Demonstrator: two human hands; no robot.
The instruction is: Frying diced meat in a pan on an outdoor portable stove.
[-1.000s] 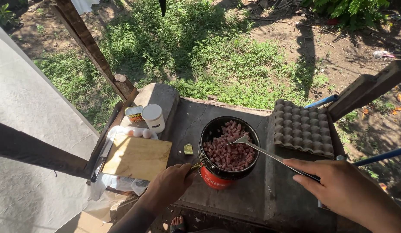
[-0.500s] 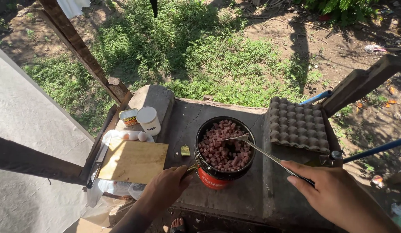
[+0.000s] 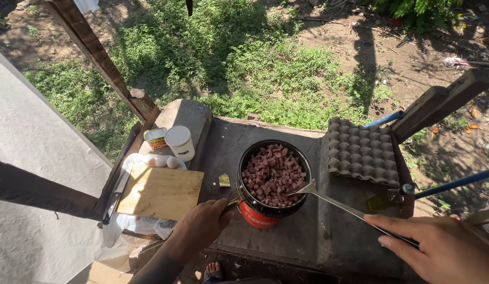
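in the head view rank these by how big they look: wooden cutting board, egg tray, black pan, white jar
1. wooden cutting board and egg tray: look about alike, so no ranking between them
2. black pan
3. white jar, clearly smallest

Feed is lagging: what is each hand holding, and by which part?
Right hand grips the metal spatula by its dark handle end. Left hand holds the black pan by its handle.

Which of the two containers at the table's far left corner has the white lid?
The taller round jar, nearer the pan. The low tin to its left shows a coloured label and metal rim.
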